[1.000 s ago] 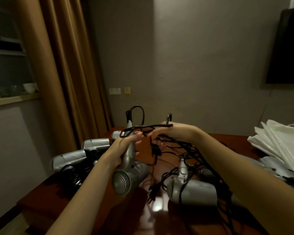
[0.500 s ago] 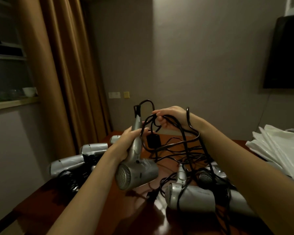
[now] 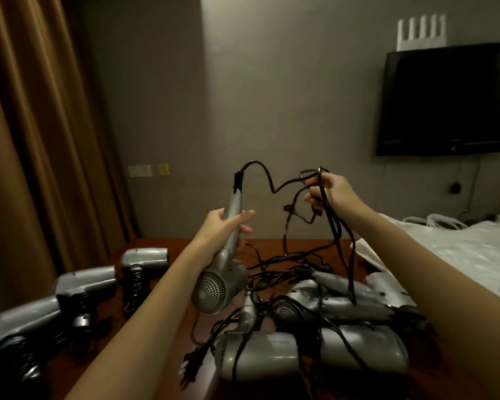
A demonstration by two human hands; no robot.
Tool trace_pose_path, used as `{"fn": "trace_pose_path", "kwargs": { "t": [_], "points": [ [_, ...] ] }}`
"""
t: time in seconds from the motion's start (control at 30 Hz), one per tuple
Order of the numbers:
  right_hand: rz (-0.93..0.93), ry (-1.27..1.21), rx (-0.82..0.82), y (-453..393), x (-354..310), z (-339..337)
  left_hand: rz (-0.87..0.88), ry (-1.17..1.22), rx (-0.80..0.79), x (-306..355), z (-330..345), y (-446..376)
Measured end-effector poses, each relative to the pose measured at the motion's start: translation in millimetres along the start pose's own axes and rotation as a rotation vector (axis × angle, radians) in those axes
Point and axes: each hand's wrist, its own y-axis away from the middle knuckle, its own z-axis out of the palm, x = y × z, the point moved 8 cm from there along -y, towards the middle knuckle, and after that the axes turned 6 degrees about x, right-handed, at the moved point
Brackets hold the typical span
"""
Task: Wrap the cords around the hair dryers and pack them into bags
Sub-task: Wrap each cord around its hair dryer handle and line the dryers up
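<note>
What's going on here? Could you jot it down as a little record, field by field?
Left hand: the left hand grips the handle of a silver hair dryer, held in the air, grille toward the camera
Right hand: the right hand pinches loops of black cord raised above the table
Cord state: tangled, not yet wound round the dryer
On the table: the wooden table carries loose dryers under the tangle
Left side: wrapped dryers, cords coiled
Bags: white plastic bags on the right
Plug: a plug near the table edge
</note>
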Motion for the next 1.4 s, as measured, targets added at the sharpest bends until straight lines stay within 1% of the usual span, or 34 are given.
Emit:
{"fn": "trace_pose_path", "kwargs": {
  "t": [0.03, 0.1, 0.13, 0.17, 0.23, 0.27, 0.3, 0.33, 0.43, 0.47, 0.53, 0.6, 0.67, 0.73, 0.77, 0.8, 0.87, 0.93, 1.0, 1.03, 1.07, 1.13, 1.17, 1.2, 1.27, 1.33, 1.4],
  "points": [
    [0.021, 0.048, 0.009, -1.4, 12.0, -11.1, 0.028, -0.047, 0.004, -1.5, 5.4, -2.1],
    [0.099, 0.161, -0.026, -1.0, 32.8, -28.5, 0.072, -0.128, -0.021, -6.5, 18.0, -4.2],
    [0.125, 0.288, -0.056, 0.0, 40.2, -37.3, 0.091, -0.172, -0.043, -9.7, 24.1, -4.9],
    [0.120, 0.474, -0.074, 1.7, 42.4, -47.3, 0.110, -0.223, -0.060, -12.1, 29.3, -5.5],
    [0.042, 0.836, -0.045, 1.6, 37.1, -65.6, 0.137, -0.328, -0.082, -15.5, 38.0, -7.2],
    [-0.012, 0.943, -0.009, 3.2, 29.8, -70.5, 0.153, -0.376, -0.087, -16.0, 42.1, -8.2],
    [-0.065, 0.972, 0.019, 4.6, 21.7, -70.9, 0.177, -0.422, -0.093, -15.2, 46.5, -8.2],
    [-0.128, 0.932, 0.032, 9.1, 11.2, -66.9, 0.207, -0.470, -0.103, -14.2, 51.3, -7.8],
    [-0.344, 0.652, -0.016, 29.3, -22.9, -38.5, 0.301, -0.619, -0.176, -12.3, 71.3, -2.3],
    [-0.404, 0.619, -0.067, 35.6, -29.5, -26.0, 0.330, -0.652, -0.197, -10.9, 77.8, 0.3],
    [-0.451, 0.680, -0.238, 44.0, -25.6, 1.9, 0.383, -0.716, -0.205, -5.8, 87.1, 4.3],
    [-0.399, 0.801, -0.410, 47.5, -7.4, 20.3, 0.430, -0.806, -0.215, -1.6, 92.7, 8.0],
    [-0.270, 0.822, -0.553, 51.9, 11.2, 25.0, 0.470, -0.938, -0.227, -2.2, 96.1, 11.4],
    [-0.091, 0.687, -0.688, 61.9, 29.2, 26.9, 0.530, -1.074, -0.197, -2.9, 95.7, 13.0],
    [-0.015, 0.599, -0.729, 66.7, 36.8, 27.6, 0.566, -1.115, -0.182, -3.3, 96.3, 12.5],
    [0.035, 0.513, -0.747, 70.5, 42.5, 28.1, 0.591, -1.136, -0.179, -4.0, 98.2, 12.8],
    [0.038, 0.379, -0.719, 72.0, 49.4, 28.9, 0.627, -1.139, -0.196, -6.4, 103.9, 13.2],
    [-0.043, 0.333, -0.635, 69.7, 55.3, 26.4, 0.605, -1.102, -0.230, -10.6, 107.0, 12.1],
    [-0.105, 0.330, -0.535, 68.3, 63.3, 17.6, 0.511, -1.029, -0.293, -15.8, 101.2, 9.5],
    [-0.108, 0.330, -0.492, 68.6, 68.4, 12.0, 0.443, -0.976, -0.272, -16.3, 90.2, 7.0],
    [-0.101, 0.320, -0.459, 69.2, 74.0, 6.6, 0.375, -0.899, -0.198, -15.2, 73.4, 2.8],
    [-0.101, 0.263, -0.412, 71.8, 79.4, -3.7, 0.213, -0.623, 0.006, -20.5, 32.1, -4.4],
    [-0.115, 0.226, -0.388, 72.4, 79.0, -8.0, 0.094, -0.454, 0.068, -31.3, 15.6, -5.4],
    [-0.136, 0.192, -0.365, 72.8, 77.0, -11.2, -0.027, -0.264, 0.083, -45.9, 6.3, -3.4],
    [-0.166, 0.149, -0.334, 74.2, 70.5, -12.9, -0.189, 0.069, -0.013, -72.4, 11.7, 1.4],
    [-0.185, 0.153, -0.314, 74.0, 66.0, -11.1, -0.230, 0.271, -0.085, -78.6, 25.2, 7.9],
    [-0.151, 0.136, -0.249, 69.6, 63.5, -14.1, -0.230, 0.370, -0.083, -78.7, 30.8, 9.3]
  ]
}}
